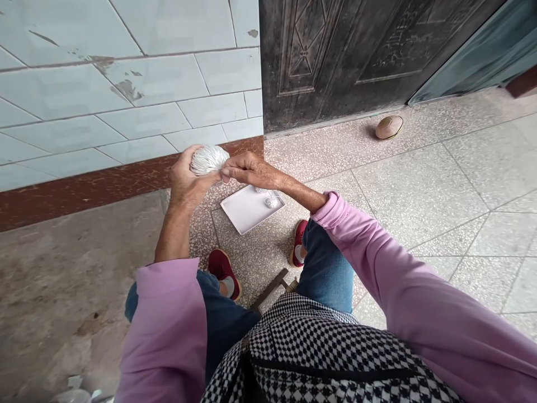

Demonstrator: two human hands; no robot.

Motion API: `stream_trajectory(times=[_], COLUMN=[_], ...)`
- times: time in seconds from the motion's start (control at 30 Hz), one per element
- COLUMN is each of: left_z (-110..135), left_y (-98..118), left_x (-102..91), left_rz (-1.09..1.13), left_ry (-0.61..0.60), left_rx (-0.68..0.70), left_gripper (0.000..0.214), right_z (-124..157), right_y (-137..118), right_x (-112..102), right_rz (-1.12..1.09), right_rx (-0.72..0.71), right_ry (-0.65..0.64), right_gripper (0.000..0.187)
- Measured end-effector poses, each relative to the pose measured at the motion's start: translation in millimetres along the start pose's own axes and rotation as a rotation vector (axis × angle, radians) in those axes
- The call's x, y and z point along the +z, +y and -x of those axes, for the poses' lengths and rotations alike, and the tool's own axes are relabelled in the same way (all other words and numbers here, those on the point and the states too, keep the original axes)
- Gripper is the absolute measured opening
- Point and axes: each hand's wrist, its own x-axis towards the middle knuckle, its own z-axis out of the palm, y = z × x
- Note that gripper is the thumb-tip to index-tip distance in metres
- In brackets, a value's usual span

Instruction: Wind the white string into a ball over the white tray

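A ball of white string is held up in front of me, over the floor near the wall's base. My left hand wraps round its left side and underside, with the thumb stretched along the lower edge. At the ball's right side, my right hand is closed in a pinch close to the left thumb tip. The strand between those fingers is too fine to see clearly. Below my hands, a shallow white tray lies on the floor. A small ball of white string rests in its right end, beside more white string partly hidden by my right wrist.
A wooden stool or frame part shows between my knees. A tan ball lies by the dark carved door. The tiled wall rises close beyond my hands. Pale scraps lie at the lower left.
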Motion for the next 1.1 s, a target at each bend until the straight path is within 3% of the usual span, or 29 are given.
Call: stream_trajectory(times=[0.07,0.17,0.3,0.4,0.6,0.73,0.9,1.1], left_z=[5.9,14.5,20.2,22.4,28.3,29.9,26.3,13.7], left_y=[10.4,23.5,32.4,37.8,46.3,47.3,52.6,40.7], left_x=[3.2,6.2,10.1,14.9,22.2,23.1,23.3,23.5], left_rz=[-0.040,-0.031,0.020,0.147,0.325,0.433,0.558,0.647], left_ry=[-0.021,-0.184,-0.360,-0.408,-0.339,-0.297,-0.133,0.061], left_rx=[-0.040,-0.096,-0.100,-0.083,-0.082,-0.134,-0.115,-0.044], left_gripper=[0.085,0.088,0.084,0.088,0.108,0.104,0.107,0.100], right_z=[-2.2,-4.0,-4.5,-7.6,-15.9,-18.0,-20.1,-13.7], right_y=[-0.5,-1.3,1.1,6.1,14.1,16.0,23.4,27.4], right_x=[-5.1,-13.4,-20.3,-21.6,-23.6,-24.5,-19.7,-6.0], right_rz=[-0.034,-0.057,-0.102,-0.143,-0.213,-0.239,-0.150,0.094], right_rx=[-0.018,-0.004,-0.005,0.014,0.115,0.181,0.194,0.049], right_ry=[0.038,0.107,0.131,0.142,0.175,0.208,0.252,0.053], right_gripper=[0.056,0.071,0.069,0.068,0.072,0.071,0.063,0.042])
